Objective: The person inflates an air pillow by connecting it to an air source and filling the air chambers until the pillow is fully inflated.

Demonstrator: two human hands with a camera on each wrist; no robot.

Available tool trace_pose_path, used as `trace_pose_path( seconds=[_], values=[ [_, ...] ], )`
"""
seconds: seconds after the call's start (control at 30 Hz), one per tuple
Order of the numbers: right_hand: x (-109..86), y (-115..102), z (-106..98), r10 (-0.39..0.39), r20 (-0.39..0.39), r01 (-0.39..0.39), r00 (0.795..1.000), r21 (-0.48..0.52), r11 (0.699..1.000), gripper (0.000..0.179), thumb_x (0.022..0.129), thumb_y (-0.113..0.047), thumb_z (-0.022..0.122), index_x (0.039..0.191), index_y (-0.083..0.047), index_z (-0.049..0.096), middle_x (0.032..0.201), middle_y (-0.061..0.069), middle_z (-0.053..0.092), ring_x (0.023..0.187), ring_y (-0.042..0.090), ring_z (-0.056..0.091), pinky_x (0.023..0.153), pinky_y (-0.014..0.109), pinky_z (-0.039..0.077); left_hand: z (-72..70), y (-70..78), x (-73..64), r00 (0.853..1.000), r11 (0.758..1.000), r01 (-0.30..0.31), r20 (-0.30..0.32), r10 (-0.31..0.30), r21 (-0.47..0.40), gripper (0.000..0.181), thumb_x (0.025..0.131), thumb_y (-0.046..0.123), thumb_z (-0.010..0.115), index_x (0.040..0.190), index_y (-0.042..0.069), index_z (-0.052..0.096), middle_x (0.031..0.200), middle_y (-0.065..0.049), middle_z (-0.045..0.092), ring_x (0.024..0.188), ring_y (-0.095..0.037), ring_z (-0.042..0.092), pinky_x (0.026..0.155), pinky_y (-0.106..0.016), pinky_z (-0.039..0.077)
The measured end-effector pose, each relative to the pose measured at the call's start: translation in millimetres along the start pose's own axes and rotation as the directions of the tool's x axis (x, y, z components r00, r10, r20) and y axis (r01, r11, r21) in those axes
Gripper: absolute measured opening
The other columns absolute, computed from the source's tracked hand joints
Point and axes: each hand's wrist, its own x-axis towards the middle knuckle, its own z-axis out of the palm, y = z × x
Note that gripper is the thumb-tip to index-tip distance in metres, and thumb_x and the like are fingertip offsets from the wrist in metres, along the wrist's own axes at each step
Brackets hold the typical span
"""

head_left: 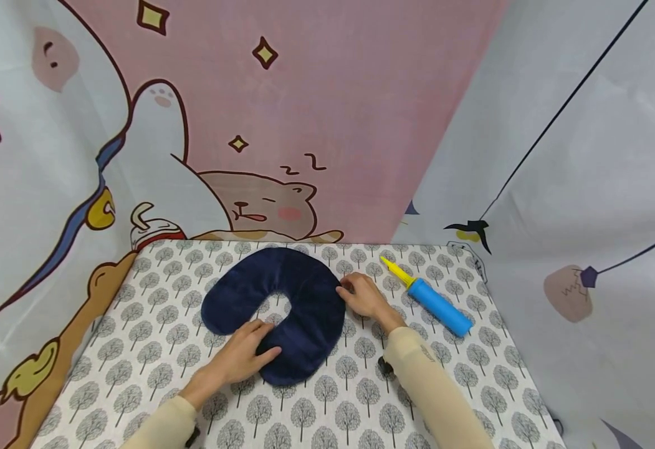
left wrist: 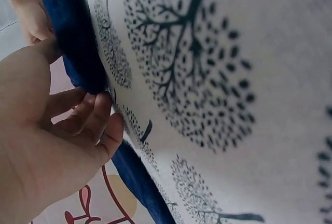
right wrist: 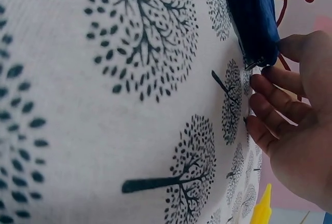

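A dark navy U-shaped neck pillow [head_left: 310, 330] lies flat on the table, its opening toward the lower left. My left hand [head_left: 240, 354] grips the near arm of the pillow, thumb on top and fingers at the inner edge. At the pillow's right outer edge, my right hand [head_left: 365, 295] pinches the rim between thumb and index finger. The right wrist view shows a small zipper end [right wrist: 256, 63] at that rim, close to the fingertips. In the left wrist view the fingers curl in under the pillow's edge [left wrist: 78, 37].
A blue hand pump [head_left: 439, 307] with a yellow nozzle [head_left: 397, 270] lies right of my right hand. The table is covered by a white cloth [head_left: 153, 374] printed with grey trees. Cartoon-printed curtains [head_left: 361, 125] hang behind the table and at both sides.
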Motion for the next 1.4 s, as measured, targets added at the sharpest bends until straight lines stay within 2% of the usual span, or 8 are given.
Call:
trace_pose_path(
  seconds=[0.07, 0.2, 0.33, 0.43, 0.57, 0.8, 1.03, 1.4],
  values=[
    [1.6, -1, 1, 0.033, 0.002, -0.033, 0.999, -0.013, 0.999, 0.032, 0.111, -0.035, 0.07, 0.123, -0.009, 0.083, 0.114, 0.008, 0.081, 0.101, 0.023, 0.074, 0.096, 0.049, 0.061, 1.4, 1.3, 1.6, 1.0, 1.0, 0.003, -0.007, -0.003, -0.002, 0.049, 0.106, 0.031, 0.08, 0.142, -0.001, 0.073, 0.124, -0.011, 0.076, 0.115, -0.029, 0.073, 0.101, -0.051, 0.061],
    [5.1, 17, 15, -0.004, -0.069, 0.004, 0.998, 0.002, 1.0, 0.028, 0.11, -0.037, 0.069, 0.107, -0.014, 0.083, 0.096, -0.001, 0.077, 0.085, 0.014, 0.067, 0.082, 0.04, 0.057, 3.7, 1.1, 3.9, 0.999, 0.999, 0.026, -0.034, -0.027, -0.026, 0.037, 0.107, 0.025, 0.08, 0.132, -0.001, 0.078, 0.12, -0.012, 0.079, 0.112, -0.031, 0.077, 0.099, -0.049, 0.064],
    [2.1, -3, 6, 0.014, -0.104, -0.012, 0.994, 0.013, 1.0, 0.019, 0.106, -0.026, 0.072, 0.096, -0.012, 0.079, 0.083, 0.0, 0.072, 0.077, 0.018, 0.064, 0.076, 0.039, 0.056, 5.9, -3.6, 6.7, 0.996, 0.998, 0.026, -0.079, -0.031, -0.061, 0.015, 0.105, 0.019, 0.081, 0.113, 0.006, 0.081, 0.106, -0.006, 0.079, 0.097, -0.024, 0.079, 0.085, -0.04, 0.065],
    [0.9, -16, 4, 0.052, -0.126, -0.052, 0.991, 0.002, 0.999, 0.014, 0.103, -0.02, 0.075, 0.092, -0.012, 0.076, 0.08, -0.001, 0.071, 0.075, 0.017, 0.063, 0.075, 0.038, 0.055, 7.1, -7.3, 8.5, 0.995, 0.996, 0.033, -0.09, -0.04, -0.084, 0.007, 0.104, 0.015, 0.082, 0.101, 0.013, 0.077, 0.092, 0.002, 0.073, 0.08, -0.011, 0.068, 0.071, -0.029, 0.056],
    [-0.4, -30, 2, 0.11, -0.124, -0.116, 0.986, -0.04, 0.992, 0.011, 0.101, -0.012, 0.078, 0.09, -0.011, 0.075, 0.081, 0.0, 0.071, 0.077, 0.016, 0.063, 0.076, 0.036, 0.054, 7.2, -10.5, 9.4, 0.994, 0.993, 0.044, -0.09, -0.054, -0.106, 0.017, 0.103, 0.013, 0.083, 0.092, 0.016, 0.07, 0.081, 0.007, 0.06, 0.07, -0.001, 0.048, 0.065, -0.023, 0.043],
    [-1.4, -20, 4, 0.065, -0.173, -0.072, 0.983, -0.032, 0.997, 0.012, 0.096, -0.013, 0.077, 0.085, -0.014, 0.073, 0.076, -0.001, 0.069, 0.073, 0.017, 0.063, 0.072, 0.035, 0.053, 7.9, -12.2, 11.0, 0.994, 0.992, 0.053, -0.088, -0.064, -0.114, 0.023, 0.103, 0.012, 0.083, 0.09, 0.018, 0.065, 0.078, 0.01, 0.052, 0.069, -0.001, 0.044, 0.065, -0.022, 0.04],
    [0.0, 22, 23, -0.006, -0.202, 0.005, 0.979, -0.004, 1.0, 0.01, 0.095, -0.018, 0.073, 0.085, -0.015, 0.072, 0.073, -0.004, 0.064, 0.066, 0.017, 0.057, 0.064, 0.033, 0.047, 8.6, -16.8, 9.9, 0.985, 0.991, 0.001, -0.172, -0.024, -0.132, 0.018, 0.1, 0.005, 0.083, 0.092, 0.013, 0.07, 0.08, 0.007, 0.061, 0.073, -0.002, 0.052, 0.067, -0.025, 0.048],
    [-27.3, -29, -7, 0.132, -0.074, -0.135, 0.988, -0.042, 0.99, 0.011, 0.097, -0.011, 0.075, 0.087, -0.013, 0.072, 0.076, -0.003, 0.066, 0.069, 0.01, 0.057, 0.068, 0.027, 0.048, -1.8, -28.9, 10.0, 0.982, 0.992, -0.012, -0.19, -0.013, -0.127, 0.014, 0.101, 0.001, 0.081, 0.095, 0.011, 0.074, 0.083, 0.005, 0.064, 0.076, -0.001, 0.052, 0.069, -0.025, 0.047]
  ],
)
